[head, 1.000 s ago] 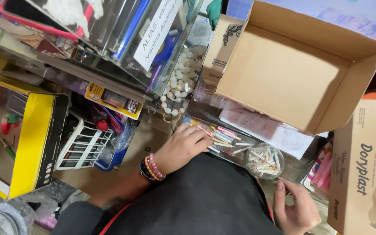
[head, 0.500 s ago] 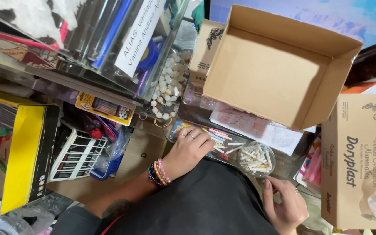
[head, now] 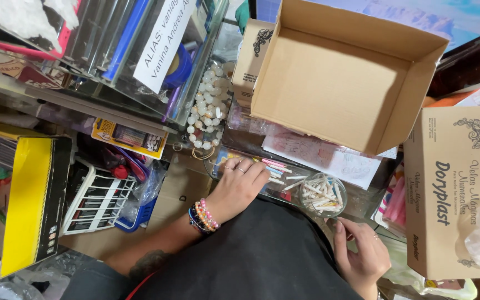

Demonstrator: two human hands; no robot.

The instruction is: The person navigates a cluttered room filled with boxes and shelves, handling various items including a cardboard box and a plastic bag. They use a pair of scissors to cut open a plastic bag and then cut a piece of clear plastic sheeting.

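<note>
Since the earlier frame the view has closed in; both hands kept their places. The left hand lies flat, fingers loosely spread, over slim coloured sticks on the counter, gripping nothing. At its 3 o'clock stands a clear cup of sticks. The right hand, at 5 o'clock, curls half shut; what it holds I cannot tell. An open cardboard box crowds 12 o'clock, leaving little free room.

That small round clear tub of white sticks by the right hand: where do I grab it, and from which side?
Probably by the rim of the clear tub, from above, fingers spanning its round wall. It stands upright and open-topped, so a side tilt could spill the sticks. The right hand is nearest; the left hand rests on the coloured sticks beside it.
</note>
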